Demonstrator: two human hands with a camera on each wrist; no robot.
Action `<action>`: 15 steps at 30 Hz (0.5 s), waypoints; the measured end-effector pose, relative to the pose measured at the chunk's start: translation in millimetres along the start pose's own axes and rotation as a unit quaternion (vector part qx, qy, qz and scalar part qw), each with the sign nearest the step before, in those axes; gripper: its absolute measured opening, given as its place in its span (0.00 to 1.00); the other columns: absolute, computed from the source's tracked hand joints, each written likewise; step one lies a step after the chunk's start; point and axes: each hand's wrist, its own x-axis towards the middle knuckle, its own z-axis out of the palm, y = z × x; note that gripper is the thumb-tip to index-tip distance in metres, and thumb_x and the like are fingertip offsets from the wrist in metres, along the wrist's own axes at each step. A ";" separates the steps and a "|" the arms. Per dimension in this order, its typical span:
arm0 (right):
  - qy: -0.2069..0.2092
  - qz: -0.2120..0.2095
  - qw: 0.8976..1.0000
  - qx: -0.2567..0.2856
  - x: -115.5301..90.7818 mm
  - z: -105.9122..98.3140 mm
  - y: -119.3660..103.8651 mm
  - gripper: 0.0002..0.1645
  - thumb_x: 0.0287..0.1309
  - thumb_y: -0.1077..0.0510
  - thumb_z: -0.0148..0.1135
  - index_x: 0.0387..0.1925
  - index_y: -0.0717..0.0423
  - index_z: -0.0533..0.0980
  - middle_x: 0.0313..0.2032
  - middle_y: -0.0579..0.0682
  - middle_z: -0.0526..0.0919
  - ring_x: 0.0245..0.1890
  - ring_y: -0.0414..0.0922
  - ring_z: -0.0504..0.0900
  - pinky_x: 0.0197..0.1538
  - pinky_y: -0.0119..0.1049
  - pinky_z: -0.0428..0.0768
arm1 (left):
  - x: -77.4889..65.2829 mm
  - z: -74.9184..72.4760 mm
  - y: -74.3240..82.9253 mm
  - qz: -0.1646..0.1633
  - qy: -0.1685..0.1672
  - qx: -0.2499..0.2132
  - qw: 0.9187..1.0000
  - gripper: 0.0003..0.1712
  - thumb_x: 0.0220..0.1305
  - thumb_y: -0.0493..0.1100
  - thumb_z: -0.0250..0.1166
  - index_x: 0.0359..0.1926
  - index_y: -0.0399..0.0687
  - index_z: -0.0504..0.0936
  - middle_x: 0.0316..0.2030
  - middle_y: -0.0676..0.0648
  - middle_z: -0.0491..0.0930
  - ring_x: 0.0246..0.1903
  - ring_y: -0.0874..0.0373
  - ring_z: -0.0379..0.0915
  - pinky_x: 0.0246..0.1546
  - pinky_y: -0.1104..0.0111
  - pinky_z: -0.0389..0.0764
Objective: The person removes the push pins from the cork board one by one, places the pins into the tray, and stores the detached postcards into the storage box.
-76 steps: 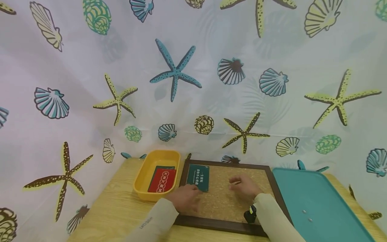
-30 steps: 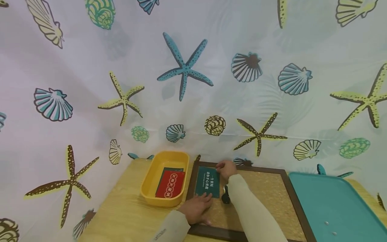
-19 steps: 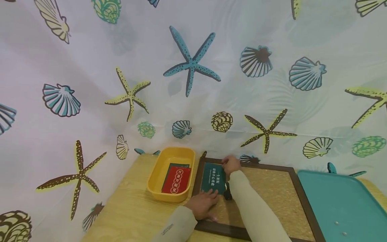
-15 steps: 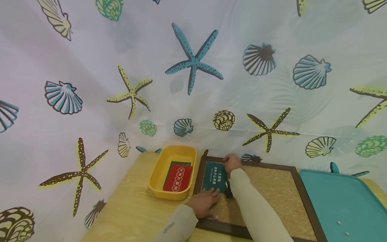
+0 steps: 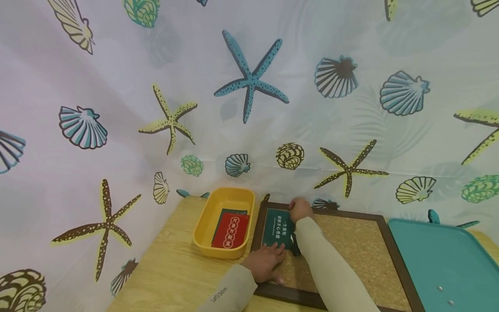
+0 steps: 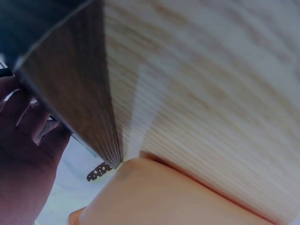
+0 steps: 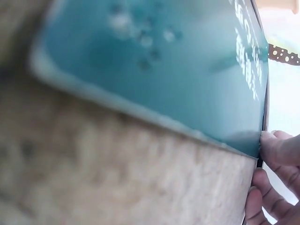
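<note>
A dark green card (image 5: 277, 229) with white lettering lies at the left end of a framed cork board (image 5: 351, 251). My left hand (image 5: 265, 262) rests with spread fingers along the card's lower edge, its thumb apart over the cork. My right hand (image 5: 301, 209) reaches to the card's upper right corner, fingers bent. In the right wrist view, the thumb (image 7: 286, 150) tip meets that corner, with curled fingers below it by the board's edge. Whether something small is pinched there, I cannot tell. The left wrist view shows the brown frame (image 6: 75, 75) beside the left fingers.
Left of the board stands a yellow tray (image 5: 199, 238) holding a red card (image 5: 231, 229) and a green one beneath. At the right lies a teal tray (image 5: 448, 251) with two small pale pieces (image 5: 440, 288). A printed curtain (image 5: 179, 52) hangs behind the wooden table (image 5: 163, 264).
My right hand has moved left and back, from over the cork to the card's upper right corner. My left hand has spread onto the card's lower edge. The head view has shifted.
</note>
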 end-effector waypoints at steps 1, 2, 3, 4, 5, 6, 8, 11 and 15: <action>-0.001 0.000 1.000 -0.001 -0.2 0.6 0.4 0.03 0.55 0.66 0.61 0.29 0.57 0.79 0.30 0.54 0.81 0.30 0.51 0.78 0.37 0.47 0.77 | -0.4 -0.2 0.6 -0.003 -0.003 -0.003 1.000 0.45 0.56 0.63 0.64 0.71 0.52 0.65 0.71 0.51 0.59 0.70 0.56 0.53 0.67 0.61 0.60; -0.001 -0.002 1.000 -0.004 -0.3 1.2 0.8 0.03 0.55 0.66 0.61 0.29 0.57 0.79 0.30 0.55 0.81 0.30 0.51 0.78 0.37 0.47 0.77 | -0.7 -0.1 1.1 -0.005 -0.004 -0.004 1.000 0.44 0.56 0.63 0.64 0.71 0.52 0.65 0.71 0.52 0.60 0.70 0.57 0.53 0.67 0.61 0.60; -0.001 -0.005 1.000 -0.006 -0.4 1.9 1.2 0.04 0.56 0.66 0.61 0.28 0.57 0.79 0.30 0.55 0.81 0.30 0.51 0.78 0.36 0.47 0.77 | -1.0 0.0 1.5 -0.008 -0.005 -0.005 1.000 0.44 0.55 0.63 0.65 0.71 0.53 0.65 0.71 0.52 0.60 0.70 0.57 0.53 0.67 0.61 0.61; -0.001 -0.009 1.000 -0.011 -0.2 2.7 1.9 0.04 0.56 0.66 0.61 0.28 0.56 0.79 0.29 0.54 0.81 0.29 0.50 0.78 0.36 0.47 0.77 | -1.4 -0.3 2.0 -0.009 -0.005 -0.006 1.000 0.45 0.55 0.63 0.65 0.71 0.53 0.65 0.71 0.52 0.60 0.70 0.57 0.53 0.67 0.61 0.61; 0.000 -0.014 1.000 -0.014 0.0 3.3 2.2 0.05 0.57 0.65 0.61 0.27 0.56 0.79 0.29 0.54 0.81 0.29 0.50 0.78 0.36 0.47 0.77 | -1.7 -0.4 2.3 -0.009 -0.004 -0.004 1.000 0.45 0.55 0.63 0.65 0.71 0.53 0.65 0.71 0.52 0.60 0.70 0.57 0.54 0.67 0.61 0.61; -0.001 -0.019 1.000 -0.019 0.5 3.9 3.0 0.05 0.57 0.65 0.61 0.26 0.56 0.78 0.29 0.54 0.80 0.29 0.50 0.77 0.35 0.46 0.77 | -2.0 -0.5 2.4 -0.008 -0.003 -0.003 1.000 0.45 0.55 0.63 0.65 0.71 0.53 0.65 0.71 0.52 0.60 0.70 0.57 0.54 0.66 0.61 0.62; 0.000 -0.027 0.999 -0.025 1.9 4.7 4.0 0.06 0.56 0.66 0.61 0.25 0.55 0.78 0.28 0.53 0.80 0.28 0.50 0.77 0.34 0.46 0.77 | -2.0 -0.9 2.7 -0.006 0.000 0.000 1.000 0.45 0.55 0.64 0.64 0.71 0.53 0.65 0.71 0.52 0.60 0.70 0.57 0.54 0.66 0.61 0.62; -0.003 -0.032 0.999 -0.028 3.5 4.6 4.9 0.06 0.55 0.66 0.62 0.25 0.55 0.78 0.27 0.52 0.79 0.28 0.49 0.77 0.34 0.46 0.77 | -1.9 -1.9 2.6 -0.001 0.004 0.006 1.000 0.45 0.55 0.64 0.64 0.71 0.54 0.65 0.71 0.52 0.60 0.70 0.57 0.54 0.66 0.61 0.62; -0.012 -0.031 0.999 -0.028 3.1 2.8 2.9 0.05 0.55 0.67 0.63 0.27 0.55 0.79 0.29 0.52 0.80 0.29 0.49 0.77 0.35 0.45 0.77 | -1.6 -1.6 2.0 -0.001 0.006 0.008 1.000 0.45 0.56 0.64 0.64 0.71 0.54 0.65 0.71 0.52 0.60 0.70 0.57 0.54 0.66 0.61 0.62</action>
